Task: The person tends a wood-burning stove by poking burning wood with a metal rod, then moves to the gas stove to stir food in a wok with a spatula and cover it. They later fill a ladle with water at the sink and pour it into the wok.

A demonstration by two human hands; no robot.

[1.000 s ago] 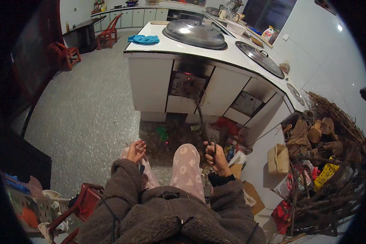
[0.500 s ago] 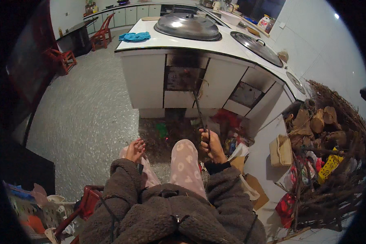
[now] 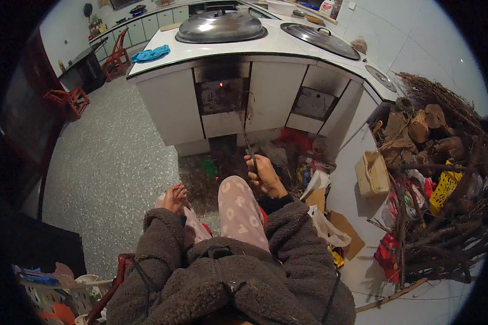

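My right hand is closed around the handle of dark, slim fire tongs, held above my right knee. The tongs point up toward the white tiled stove, and a thin, dry twig with wispy ends shows at their far end. Behind that tip is a sooty metal stove door with a small red glow at its upper part. My left hand hovers by my left knee, fingers loosely bent and nothing visible in them.
Large metal lids and a blue cloth lie on the stove top. Stacked logs and branches fill the right side, beside a beige bin. Litter and ash cover the floor before the stove. Red chairs stand far left.
My view has shifted, so the stove sits further left and higher. My right hand still grips the tongs, now angled a little more to the left. The left hand remains by the knee.
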